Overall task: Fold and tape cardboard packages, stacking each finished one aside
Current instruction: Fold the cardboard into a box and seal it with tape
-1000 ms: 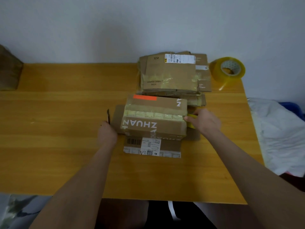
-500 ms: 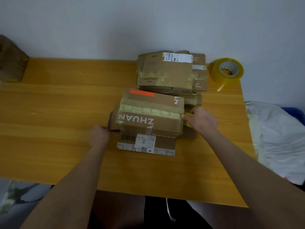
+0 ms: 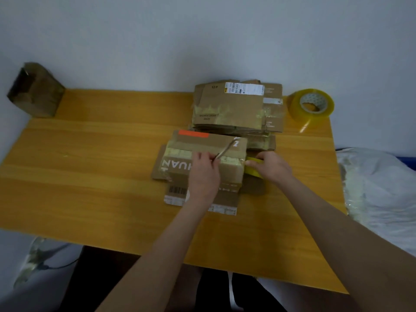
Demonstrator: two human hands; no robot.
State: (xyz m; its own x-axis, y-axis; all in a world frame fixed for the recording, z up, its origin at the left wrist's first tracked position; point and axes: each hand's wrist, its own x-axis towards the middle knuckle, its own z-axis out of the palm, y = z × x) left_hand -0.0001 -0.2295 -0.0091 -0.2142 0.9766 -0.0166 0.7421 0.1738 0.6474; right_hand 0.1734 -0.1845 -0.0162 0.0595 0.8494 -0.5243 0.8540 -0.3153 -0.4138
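Orange wood table [image 3: 101, 176] against a pale wall [image 3: 202, 30]; left hand [image 3: 203, 174] fingers grip a thin metal tool [image 3: 225, 149] over the box [image 3: 180, 164], right hand [image 3: 273, 165] fingers pinch yellow tape [image 3: 253, 169] beside it.

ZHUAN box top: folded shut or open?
Shut. ZHUAN box flaps lie flat, with a tape strip along the seam.

Left hand [image 3: 203, 174] and right hand [image 3: 273, 165] continue into bare forearms; dark clothing [image 3: 213, 287] with a white cord [image 3: 231, 291] shows past the tabletop's [image 3: 90, 176] near edge.
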